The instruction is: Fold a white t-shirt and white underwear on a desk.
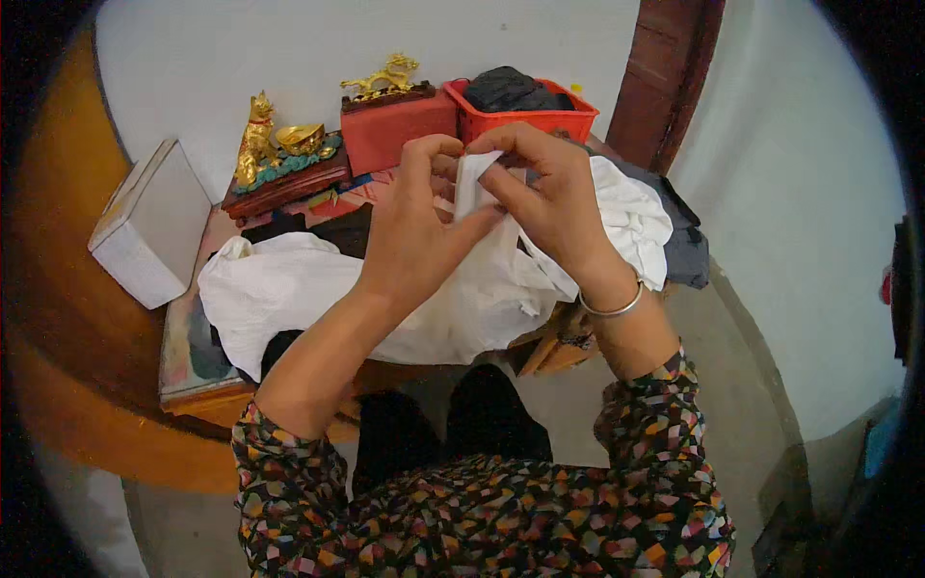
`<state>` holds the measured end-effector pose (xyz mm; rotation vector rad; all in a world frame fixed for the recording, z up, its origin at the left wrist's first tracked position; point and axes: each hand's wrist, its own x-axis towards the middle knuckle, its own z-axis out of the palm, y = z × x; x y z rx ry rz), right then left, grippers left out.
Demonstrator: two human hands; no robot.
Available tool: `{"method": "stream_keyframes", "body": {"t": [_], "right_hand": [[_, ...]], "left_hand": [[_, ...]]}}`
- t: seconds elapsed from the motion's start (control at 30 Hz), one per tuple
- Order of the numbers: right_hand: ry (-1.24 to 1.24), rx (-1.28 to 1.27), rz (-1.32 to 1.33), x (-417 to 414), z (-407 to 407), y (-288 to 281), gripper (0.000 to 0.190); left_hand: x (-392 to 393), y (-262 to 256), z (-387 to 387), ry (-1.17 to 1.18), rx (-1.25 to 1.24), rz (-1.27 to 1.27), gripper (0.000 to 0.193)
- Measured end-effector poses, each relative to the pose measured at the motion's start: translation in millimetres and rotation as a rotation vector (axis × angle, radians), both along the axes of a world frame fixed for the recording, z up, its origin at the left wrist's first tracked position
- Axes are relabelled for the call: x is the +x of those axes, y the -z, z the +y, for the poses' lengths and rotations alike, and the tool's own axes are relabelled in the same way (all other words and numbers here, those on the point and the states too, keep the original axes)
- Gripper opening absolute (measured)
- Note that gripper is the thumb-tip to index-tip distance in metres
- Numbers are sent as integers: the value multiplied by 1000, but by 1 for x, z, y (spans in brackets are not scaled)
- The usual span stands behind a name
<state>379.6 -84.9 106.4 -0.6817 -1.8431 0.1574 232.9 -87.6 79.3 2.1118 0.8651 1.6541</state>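
Note:
A white cloth garment (282,282) lies spread over the low table, and part of it is lifted towards me. My left hand (412,231) pinches a narrow folded strip of the white cloth between thumb and fingers. Close against it, my right hand (553,199) grips the same strip near its top, where a small corner is turned over. A silver bangle (614,307) circles my right wrist. Beyond that wrist, more bunched white cloth (632,217) rests on dark grey fabric (683,238). My fingers hide part of the strip.
At the table's (206,397) back stand a golden dog figurine (256,137) on a wooden base and a golden animal figurine (386,76) on a red box (386,130). A red plastic basket (531,123) holds black fabric (509,90). On the left stands a white box (152,224).

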Motion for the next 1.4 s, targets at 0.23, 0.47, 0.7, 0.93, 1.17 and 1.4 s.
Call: {"method": "stream_keyframes", "body": {"t": [0.23, 0.47, 0.7, 0.93, 1.17, 1.4], "right_hand": [[24, 144, -95, 3, 26, 14, 23], [-369, -273, 43, -10, 34, 76, 55], [-292, -410, -188, 13, 10, 121, 37], [-474, -961, 148, -17, 3, 116, 23], [-89, 31, -393, -89, 0, 147, 39], [-731, -1008, 549, -46, 49, 86, 27]], "left_hand": [[-28, -12, 13, 516, -794, -200, 37], [-70, -31, 11, 597, -747, -354, 36], [-124, -68, 1, 600, -607, -661, 37], [-175, -62, -13, 467, -513, -755, 34], [-189, -56, -29, 442, -480, -827, 33], [-237, -2, -75, 350, -414, -886, 40]]}}
